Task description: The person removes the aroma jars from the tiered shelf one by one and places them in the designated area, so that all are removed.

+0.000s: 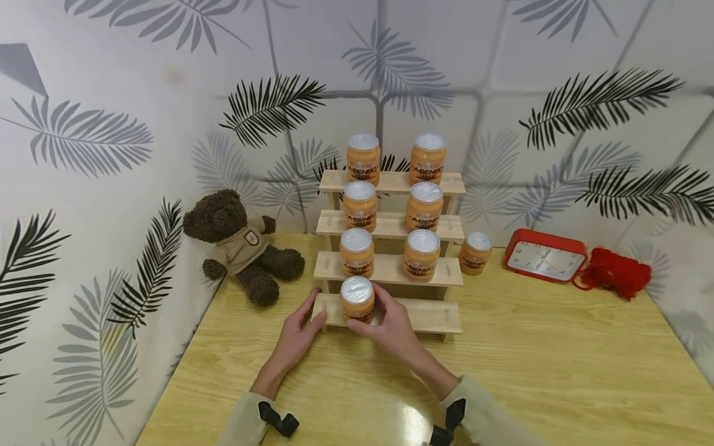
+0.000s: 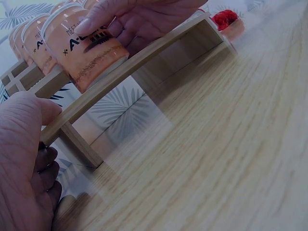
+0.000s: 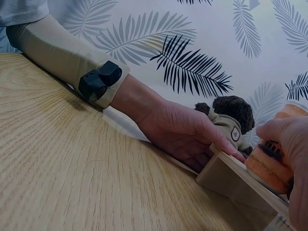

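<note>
My right hand (image 1: pixel 392 321) grips an orange jar (image 1: pixel 357 301) with a silvery lid, thumb at its front and fingers round its right side. This jar sits at the left part of the lowest step of a wooden stepped rack (image 1: pixel 424 316). At that step's left end, my left hand (image 1: pixel 301 331) holds the board; in the left wrist view its thumb (image 2: pixel 48 109) lies at the board's edge and the other fingers curl below. Pairs of matching jars (image 1: pixel 419 256) stand on the three higher steps.
One more jar (image 1: pixel 475 253) stands on the table right of the rack. Farther right are a red alarm clock (image 1: pixel 546 255) and a red yarn bundle (image 1: pixel 616 272). A brown teddy bear (image 1: pixel 242 244) sits to the left against the leaf-patterned wall (image 1: pixel 167 124).
</note>
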### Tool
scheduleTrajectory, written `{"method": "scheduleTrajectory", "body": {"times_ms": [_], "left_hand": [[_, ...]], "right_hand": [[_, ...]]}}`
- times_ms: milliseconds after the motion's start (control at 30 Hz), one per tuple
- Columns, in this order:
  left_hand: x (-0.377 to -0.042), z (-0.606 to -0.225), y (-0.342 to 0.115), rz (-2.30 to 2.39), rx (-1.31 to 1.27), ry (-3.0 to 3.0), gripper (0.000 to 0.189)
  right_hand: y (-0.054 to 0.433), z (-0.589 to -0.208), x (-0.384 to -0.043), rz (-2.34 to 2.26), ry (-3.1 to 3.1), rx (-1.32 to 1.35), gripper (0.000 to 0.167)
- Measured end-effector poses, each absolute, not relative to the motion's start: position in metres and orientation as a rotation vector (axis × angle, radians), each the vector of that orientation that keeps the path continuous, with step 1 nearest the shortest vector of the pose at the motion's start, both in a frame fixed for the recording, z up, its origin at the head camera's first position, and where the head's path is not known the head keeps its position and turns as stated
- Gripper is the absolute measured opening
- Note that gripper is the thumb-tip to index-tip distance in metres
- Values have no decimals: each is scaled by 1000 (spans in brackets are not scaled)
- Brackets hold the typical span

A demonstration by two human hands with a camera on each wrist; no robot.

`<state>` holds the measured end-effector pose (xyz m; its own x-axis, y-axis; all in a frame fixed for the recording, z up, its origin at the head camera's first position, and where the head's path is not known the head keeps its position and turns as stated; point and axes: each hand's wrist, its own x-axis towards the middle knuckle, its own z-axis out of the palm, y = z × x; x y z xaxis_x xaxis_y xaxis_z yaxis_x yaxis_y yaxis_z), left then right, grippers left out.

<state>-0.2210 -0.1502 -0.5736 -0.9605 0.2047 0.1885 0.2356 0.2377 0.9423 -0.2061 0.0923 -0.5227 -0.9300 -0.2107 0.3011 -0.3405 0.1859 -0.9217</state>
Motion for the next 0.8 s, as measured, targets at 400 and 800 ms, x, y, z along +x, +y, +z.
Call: {"method": "scheduleTrajectory", "body": {"times_ms": [400,800], "left_hand": [[-222,-575,-150,-1849,-437,-2466,66],[-222,-575,-149,-1869,-408,-2436,62]], "right_hand": [[89,-523,-207,1853,-2302,528,80],[90,-521,-206,1794,-2319,509,79]]}}
